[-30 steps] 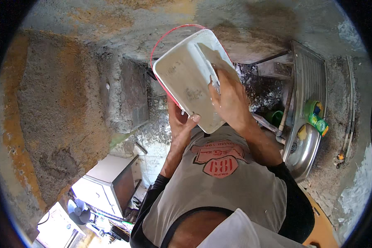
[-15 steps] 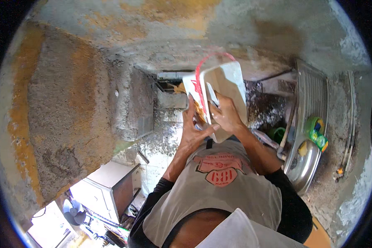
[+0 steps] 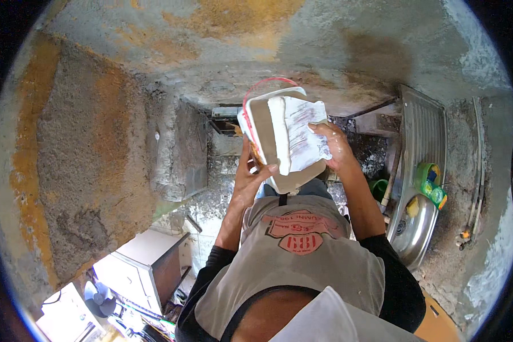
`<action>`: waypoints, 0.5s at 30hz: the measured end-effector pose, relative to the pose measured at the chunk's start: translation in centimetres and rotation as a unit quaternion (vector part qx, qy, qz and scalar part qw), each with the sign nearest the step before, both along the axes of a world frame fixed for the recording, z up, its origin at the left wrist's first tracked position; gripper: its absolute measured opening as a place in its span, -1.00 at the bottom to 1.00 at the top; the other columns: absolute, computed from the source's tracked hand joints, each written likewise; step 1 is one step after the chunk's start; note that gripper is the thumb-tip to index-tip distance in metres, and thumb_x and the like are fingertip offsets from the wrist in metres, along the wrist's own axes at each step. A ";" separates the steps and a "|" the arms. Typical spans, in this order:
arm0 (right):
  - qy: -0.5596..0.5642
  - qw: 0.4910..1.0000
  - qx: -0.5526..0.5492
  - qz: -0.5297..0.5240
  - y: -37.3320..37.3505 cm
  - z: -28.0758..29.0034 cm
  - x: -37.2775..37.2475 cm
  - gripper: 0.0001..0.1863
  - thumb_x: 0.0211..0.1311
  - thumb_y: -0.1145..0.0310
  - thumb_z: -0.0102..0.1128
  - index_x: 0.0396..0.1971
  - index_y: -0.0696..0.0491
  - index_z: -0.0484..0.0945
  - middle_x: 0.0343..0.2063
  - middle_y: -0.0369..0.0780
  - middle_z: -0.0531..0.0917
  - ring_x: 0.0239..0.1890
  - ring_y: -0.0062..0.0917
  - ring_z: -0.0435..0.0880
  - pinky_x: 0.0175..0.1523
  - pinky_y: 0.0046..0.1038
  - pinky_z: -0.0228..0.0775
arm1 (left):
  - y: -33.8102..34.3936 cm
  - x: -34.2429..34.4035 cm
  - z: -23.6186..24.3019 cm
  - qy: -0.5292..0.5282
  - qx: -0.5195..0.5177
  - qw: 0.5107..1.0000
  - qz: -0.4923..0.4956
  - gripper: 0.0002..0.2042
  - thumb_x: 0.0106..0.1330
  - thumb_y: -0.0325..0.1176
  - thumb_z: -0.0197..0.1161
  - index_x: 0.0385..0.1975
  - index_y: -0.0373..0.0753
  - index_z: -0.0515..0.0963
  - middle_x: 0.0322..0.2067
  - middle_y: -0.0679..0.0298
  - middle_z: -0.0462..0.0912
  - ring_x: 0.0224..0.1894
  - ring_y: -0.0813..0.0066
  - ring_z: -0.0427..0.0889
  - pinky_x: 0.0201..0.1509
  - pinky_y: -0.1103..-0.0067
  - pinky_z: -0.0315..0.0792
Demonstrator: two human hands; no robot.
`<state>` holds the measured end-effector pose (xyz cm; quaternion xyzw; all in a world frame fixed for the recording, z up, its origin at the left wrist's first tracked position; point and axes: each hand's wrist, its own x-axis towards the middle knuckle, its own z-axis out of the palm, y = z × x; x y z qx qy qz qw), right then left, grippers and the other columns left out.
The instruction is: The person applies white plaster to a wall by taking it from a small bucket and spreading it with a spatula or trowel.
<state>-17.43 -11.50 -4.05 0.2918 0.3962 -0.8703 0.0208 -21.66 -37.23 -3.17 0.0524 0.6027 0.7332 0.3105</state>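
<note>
My left hand (image 3: pixel 248 181) grips the near left side of a white squarish plastic tub (image 3: pixel 261 115), with the thumb over its rim. A thin red handle (image 3: pixel 268 80) arches over the tub's far side. In my right hand (image 3: pixel 337 149) is a wide flat scraper (image 3: pixel 303 131), held by its right edge above the tub's opening. White paste is streaked over the scraper's face, and a thick ridge of it lies along the left edge. Beige material shows inside the tub. White smears mark my right fingers.
Ahead is a rough grey wall (image 3: pixel 302 43) with ochre patches. At the right, a steel sink (image 3: pixel 419 231) with a ribbed drainboard (image 3: pixel 424 128) holds a yellow sponge (image 3: pixel 412 206) and a green container (image 3: pixel 430 182). On the left is a rough concrete surface (image 3: pixel 97 154); below it, a white cabinet (image 3: pixel 134 273).
My right hand has come up out of the tub and moved right, bringing the scraper's paste-covered face into view. The tub has shifted slightly left and turned, with my left hand still on it.
</note>
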 end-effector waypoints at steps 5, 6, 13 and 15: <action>0.037 0.995 -0.062 -0.064 0.2 3.1 2.9 -0.59 0.26 0.37 0.24 0.08 0.19 0.56 -0.09 -0.11 0.73 -0.09 -0.26 0.77 0.13 -0.21 0.62 | -0.8 0.4 -0.6 0.039 0.000 0.999 -0.006 0.06 0.23 -0.37 0.49 0.63 -0.15 -0.16 0.36 0.01 0.39 0.28 0.24 0.45 0.30 0.30 0.45; 0.075 0.989 0.108 -0.065 1.5 -2.7 4.1 -0.57 0.25 0.32 0.26 0.10 0.14 0.56 -0.08 -0.12 0.72 -0.07 -0.27 0.76 0.16 -0.19 0.60 | 0.5 -0.1 -0.6 0.072 -0.001 0.997 -0.016 0.04 0.24 -0.39 0.45 0.63 -0.14 -0.16 0.36 0.02 0.39 0.26 0.25 0.46 0.31 0.30 0.44; 0.110 0.946 0.028 -0.305 6.4 12.8 1.0 -0.71 0.26 0.38 0.24 -0.04 0.14 0.60 -0.19 -0.15 0.71 -0.20 -0.42 0.74 -0.13 -0.24 0.68 | 1.3 -0.6 -1.8 -0.011 0.060 0.998 0.002 -0.04 0.32 -0.36 0.39 0.64 -0.02 -0.11 0.23 0.10 0.45 0.22 0.26 0.50 0.27 0.36 0.45; 0.199 0.881 0.178 -0.391 9.9 19.6 1.2 -0.76 0.27 0.37 0.31 -0.09 0.08 0.63 -0.23 -0.18 0.71 -0.22 -0.49 0.73 -0.20 -0.30 0.66 | 1.8 -0.5 -0.6 -0.030 0.064 0.997 -0.006 -0.06 0.34 -0.34 0.39 0.64 0.02 -0.09 0.17 0.13 0.47 0.21 0.25 0.51 0.24 0.34 0.47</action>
